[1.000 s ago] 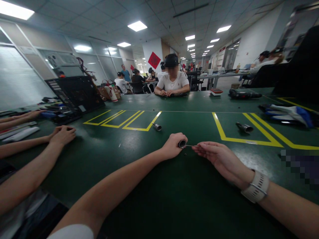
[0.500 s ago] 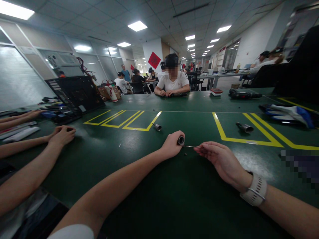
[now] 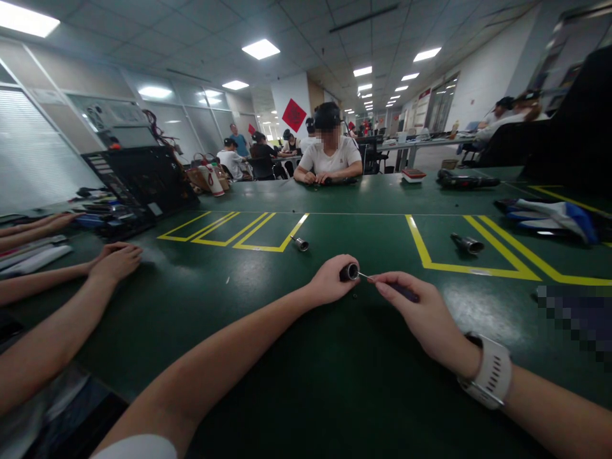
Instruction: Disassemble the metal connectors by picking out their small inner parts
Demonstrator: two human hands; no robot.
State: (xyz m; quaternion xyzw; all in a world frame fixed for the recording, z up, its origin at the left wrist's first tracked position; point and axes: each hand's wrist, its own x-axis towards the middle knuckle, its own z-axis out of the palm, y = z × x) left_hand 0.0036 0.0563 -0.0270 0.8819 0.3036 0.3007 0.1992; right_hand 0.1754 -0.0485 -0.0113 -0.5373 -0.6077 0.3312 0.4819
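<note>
My left hand (image 3: 329, 280) is closed around a dark metal cylinder (image 3: 349, 273), its round hollow mouth turned toward the right. Between the thumb and fingers of my right hand (image 3: 423, 313) is a thin screwdriver (image 3: 405, 292) with a dark handle. Its slim shaft reaches left to the cylinder's mouth; whether the tip touches the rim or sits inside cannot be made out. A tiny dark nut-like piece (image 3: 355, 296) lies on the green table just below the cylinder. Two similar metal cylinders with narrow stems, one on the left (image 3: 301, 243) and one on the right (image 3: 468, 245), rest farther back.
Yellow tape (image 3: 261, 248) marks sections of the green tabletop (image 3: 229, 331). A power drill (image 3: 467, 180) and blue-white gloves (image 3: 549, 220) lie at the right. Another person's hands (image 3: 117, 260) rest at the left. Across the table sits a person in a white shirt (image 3: 329, 156).
My right hand has turned, bringing the screwdriver handle into view. The shaft has risen to the cylinder's mouth, which faces more to the right.
</note>
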